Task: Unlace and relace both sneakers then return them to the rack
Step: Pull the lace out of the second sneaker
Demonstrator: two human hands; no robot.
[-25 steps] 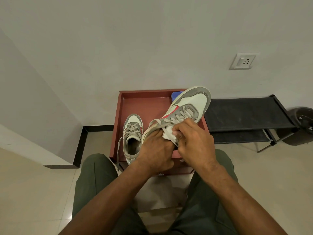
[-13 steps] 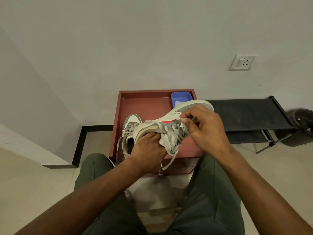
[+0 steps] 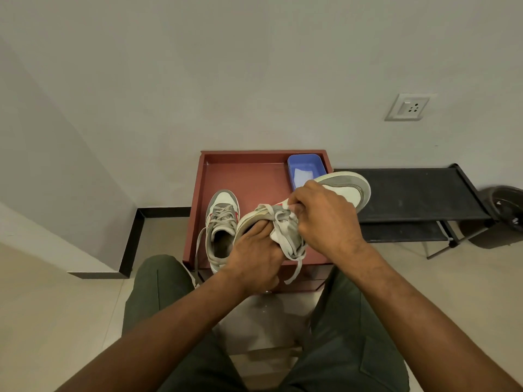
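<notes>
Gripping held sneaker (image 3: 343, 188) heel, left hand (image 3: 254, 258), right hand (image 3: 325, 213) pinching laces, blue tub (image 3: 304, 165) behind.

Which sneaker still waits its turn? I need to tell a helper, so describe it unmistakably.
Find the red-brown tray table against the wall. The waiting sneaker stands on its left half, toe toward the wall. Unlike the held sneaker, which both hands grip, nobody touches it.

Head view, downward (close, wide-angle)
</notes>
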